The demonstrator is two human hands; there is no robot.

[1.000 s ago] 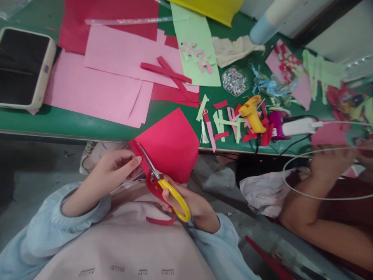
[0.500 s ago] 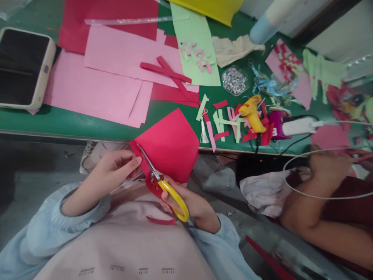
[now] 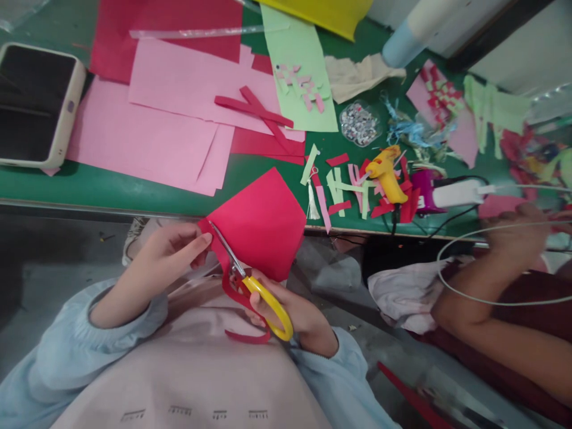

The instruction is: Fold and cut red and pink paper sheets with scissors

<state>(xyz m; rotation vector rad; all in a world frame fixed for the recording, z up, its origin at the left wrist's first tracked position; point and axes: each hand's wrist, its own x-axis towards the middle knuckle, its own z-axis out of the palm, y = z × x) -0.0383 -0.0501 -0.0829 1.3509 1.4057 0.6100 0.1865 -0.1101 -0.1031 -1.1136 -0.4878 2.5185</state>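
Observation:
A red paper sheet [image 3: 263,220] is held over my lap at the table's front edge. My right hand [image 3: 279,301] grips yellow-handled scissors [image 3: 271,307], whose blades lie along the sheet's left edge. A narrow red strip [image 3: 226,280], partly cut from the sheet, curls down beside the blades. My left hand [image 3: 179,247] pinches the sheet's left corner near the blade tips. Another curved red strip [image 3: 247,338] rests against my apron below the scissors. The far fingers of my right hand are partly hidden behind the handles.
On the green table [image 3: 179,199] lie pink sheets [image 3: 147,134], a phone-like device [image 3: 33,104], small paper strips [image 3: 337,187], a yellow glue gun [image 3: 388,173] and a tub of googly eyes [image 3: 360,123]. At the right, a co-worker's arm [image 3: 496,286] reaches to the table beside a white cable.
My left hand has shifted slightly left and down, drawing the strip away from the blades. The scissors have barely moved. The co-worker's hand has moved slightly up and right.

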